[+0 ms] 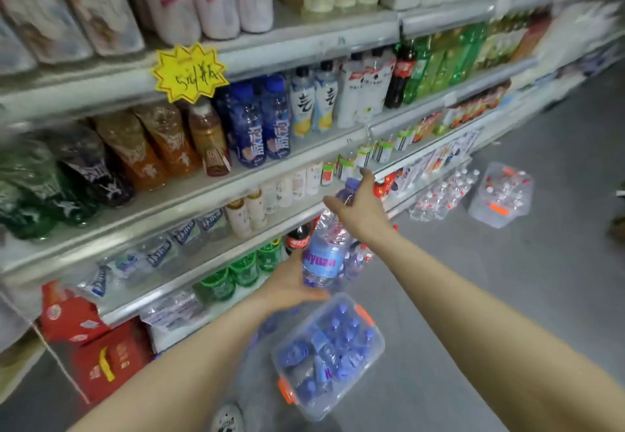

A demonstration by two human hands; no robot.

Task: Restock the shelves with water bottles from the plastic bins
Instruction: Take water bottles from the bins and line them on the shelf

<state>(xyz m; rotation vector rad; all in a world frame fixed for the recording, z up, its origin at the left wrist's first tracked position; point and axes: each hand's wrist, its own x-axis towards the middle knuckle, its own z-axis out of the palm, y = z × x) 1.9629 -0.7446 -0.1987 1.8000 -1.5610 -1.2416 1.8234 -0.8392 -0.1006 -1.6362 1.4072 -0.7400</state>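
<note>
A clear water bottle point(324, 256) with a blue label and purple cap hangs tilted in front of the lower shelves point(189, 262). My left hand point(291, 284) cups its base from below. My right hand point(358, 208) grips its neck and cap end from above. Below my arms on the floor stands a clear plastic bin point(367, 374) with orange latches, filled with several blue-capped water bottles. A second clear bin point(504, 195) with red-capped bottles sits farther down the aisle.
The shelving runs along the left, packed with drink bottles; a yellow price star point(189, 73) hangs from an upper rail. Shrink-wrapped water packs point(443, 191) lie on the floor by the far bin. Red cartons point(98, 357) stand at the lower left. Grey floor spreads to the right.
</note>
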